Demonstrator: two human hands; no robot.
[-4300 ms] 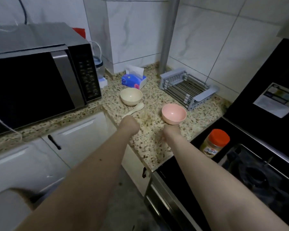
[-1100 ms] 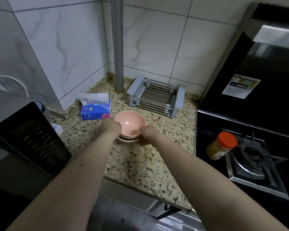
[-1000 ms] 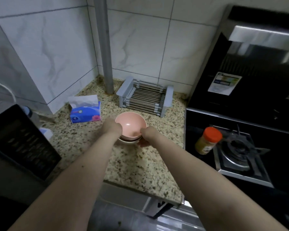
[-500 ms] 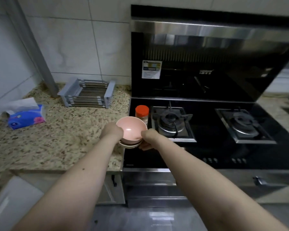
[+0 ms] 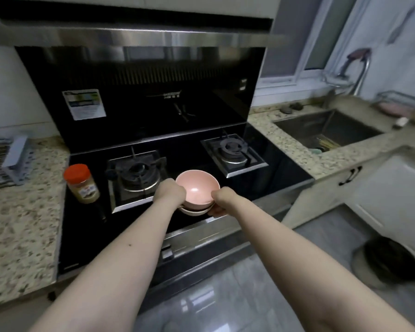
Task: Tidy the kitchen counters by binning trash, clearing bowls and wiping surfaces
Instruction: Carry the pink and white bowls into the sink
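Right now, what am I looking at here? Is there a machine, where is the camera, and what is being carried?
No machine: a person works with bare hands, and one wide camera worn on the head looks down at them. The left hand and the right hand each grip a side of a pink bowl nested in a cream bowl, carried above the black stove. An orange-lidded jar stands on the stove's left part. A folded drying rack lies on the speckled counter; a sink is to the right.

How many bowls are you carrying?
2: a pink bowl nested on top of a cream bowl, held over the stove between the left hand and right hand.
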